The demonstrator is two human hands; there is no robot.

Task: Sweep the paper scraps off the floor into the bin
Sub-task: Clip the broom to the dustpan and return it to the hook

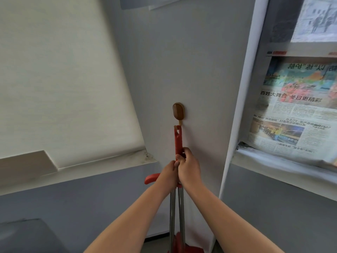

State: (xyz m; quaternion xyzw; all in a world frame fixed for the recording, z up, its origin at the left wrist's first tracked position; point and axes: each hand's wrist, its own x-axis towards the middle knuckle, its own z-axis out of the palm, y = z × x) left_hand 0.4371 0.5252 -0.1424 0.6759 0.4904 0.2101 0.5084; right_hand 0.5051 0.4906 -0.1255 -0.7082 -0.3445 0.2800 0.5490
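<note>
Red plastic (184, 247) shows at the very bottom of my view, straight below the wooden hook (178, 111), and I cannot tell whether it is a dustpan or a broom head. Two metal poles (172, 212) rise from it side by side between my forearms, towards the hook.

At the top of the poles both my hands are clenched. My left hand (168, 175) grips a curved red handle (150, 178), whose end sticks out to the left of my knuckles. My right hand (188, 167) sits just above it, touching it, its fingers (186, 151) wrapped round the straight red handle (178, 139). That handle stands upright, and its top end, with the hanging hole, is just under the hook's small peg. I cannot tell whether the two touch.

The hook is fixed to a pale grey wall (182, 61). Left of the hook and lower runs a white window sill (91, 170), with a cream blind (63, 79) drawn down to it. Further down on that side is a blurred dark grey shape (27, 236) that I cannot make out. Right of the hook stands a white rack (242, 106) with newspapers (291, 106) draped over its rails, one above another.
</note>
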